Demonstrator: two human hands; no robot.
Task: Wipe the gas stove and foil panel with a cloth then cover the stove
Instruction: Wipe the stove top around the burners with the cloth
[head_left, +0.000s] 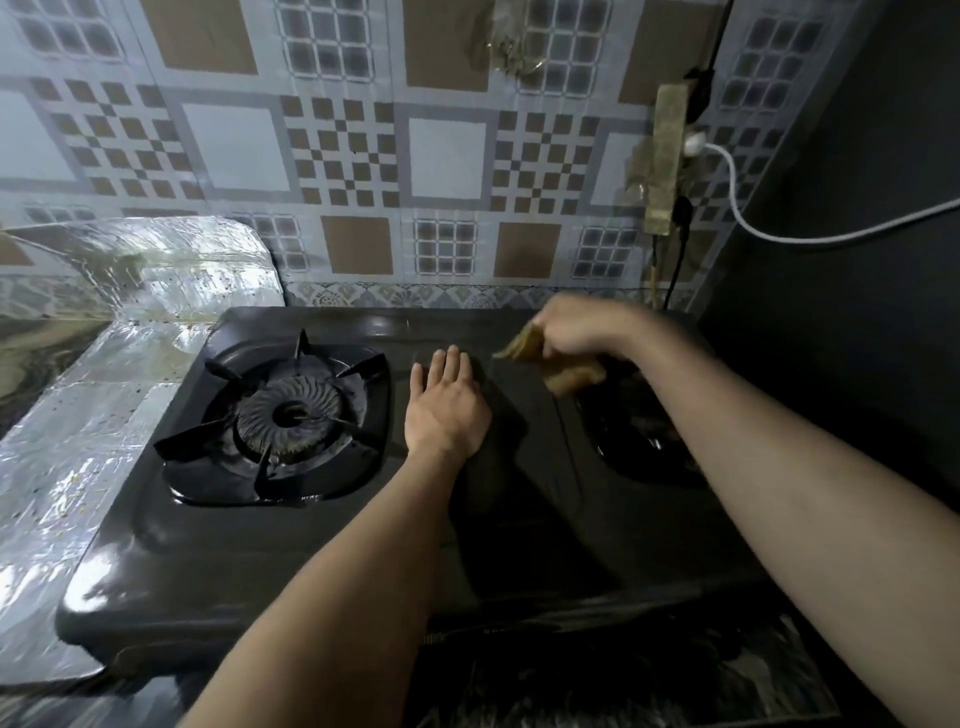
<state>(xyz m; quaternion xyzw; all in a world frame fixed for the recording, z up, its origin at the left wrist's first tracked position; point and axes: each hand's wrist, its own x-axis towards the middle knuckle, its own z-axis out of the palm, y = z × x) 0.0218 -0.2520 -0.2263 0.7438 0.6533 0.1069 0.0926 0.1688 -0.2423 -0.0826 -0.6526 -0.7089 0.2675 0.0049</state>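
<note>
Yellow-brown soft cloth (550, 361) | limp, light, bunches easy | right hand (582, 327) clutches it | left hand (447, 402) flat, empty, on glossy black gas stove (260, 540)

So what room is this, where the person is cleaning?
Most likely a home kitchen. There is a black gas stove with a burner on a counter, a shiny foil panel beside it to catch splashes, and a patterned tile wall behind.

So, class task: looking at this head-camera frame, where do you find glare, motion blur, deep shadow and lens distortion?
Head view: glare on the foil panel; motion blur smears the right hand and its cloth; the right side of the stove sinks into shadow; the wide lens bows the wall tiles.
</note>
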